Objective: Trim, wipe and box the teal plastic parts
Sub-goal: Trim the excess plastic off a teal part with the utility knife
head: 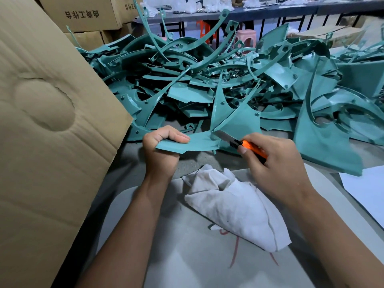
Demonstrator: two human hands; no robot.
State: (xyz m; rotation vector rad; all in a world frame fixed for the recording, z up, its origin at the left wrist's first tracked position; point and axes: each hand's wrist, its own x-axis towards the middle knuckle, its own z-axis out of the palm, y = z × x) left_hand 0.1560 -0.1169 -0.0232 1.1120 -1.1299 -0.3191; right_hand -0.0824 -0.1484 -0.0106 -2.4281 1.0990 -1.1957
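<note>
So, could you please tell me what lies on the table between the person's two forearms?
In the head view, a crumpled white cloth lies between the forearms, on a pale sheet with red marks.

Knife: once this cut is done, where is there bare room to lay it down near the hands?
Two bare patches: the grey table strip between the held part and the rag, and the pale mat below the rag between the forearms. Past the knife, the pile covers everything. The box flap closes off the left.
</note>
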